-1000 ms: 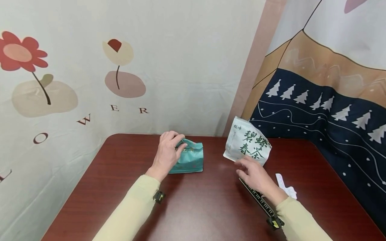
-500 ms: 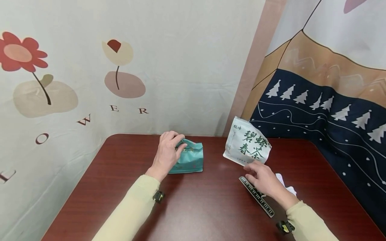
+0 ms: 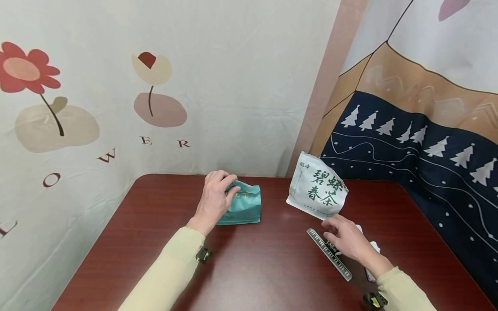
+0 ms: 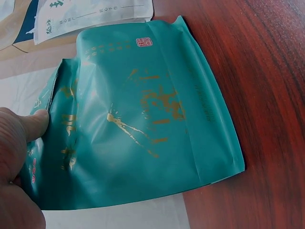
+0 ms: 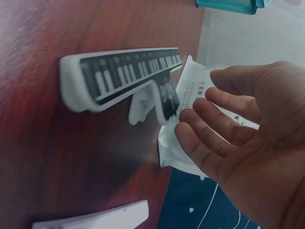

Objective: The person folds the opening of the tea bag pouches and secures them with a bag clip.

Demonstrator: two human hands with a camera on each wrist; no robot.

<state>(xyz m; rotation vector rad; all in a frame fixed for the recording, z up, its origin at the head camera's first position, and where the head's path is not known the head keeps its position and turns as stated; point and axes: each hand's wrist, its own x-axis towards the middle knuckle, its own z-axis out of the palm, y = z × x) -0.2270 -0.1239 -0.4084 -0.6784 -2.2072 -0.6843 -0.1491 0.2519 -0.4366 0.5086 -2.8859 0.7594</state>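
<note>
My left hand [image 3: 212, 198] pinches the folded top of a teal tea bag [image 3: 247, 208], which rests on the table. In the left wrist view, the thumb presses on the fold, beside gold lettering. Fingers bent and holding nothing, my right hand [image 3: 347, 238] hovers between two bag clips. One is a long clip with a black-and-white piano-key pattern [image 3: 330, 255], lying just left of the hand. A second, pale bag clip [image 5: 97, 220] is partly covered by the hand and wrist in the head view. Beyond the fingertips lies a white tea bag [image 3: 316, 185] with green characters.
The dark red wooden table [image 3: 256, 268] ends at a pale printed curtain [image 3: 233, 86] behind the bags. On the right hangs navy cloth with white trees [image 3: 412, 160], close to the table's edge.
My right hand has moved right and slightly back toward me, from over the piano-key clip to over the pale clip, uncovering the piano-key one. My left hand stays on the teal bag.
</note>
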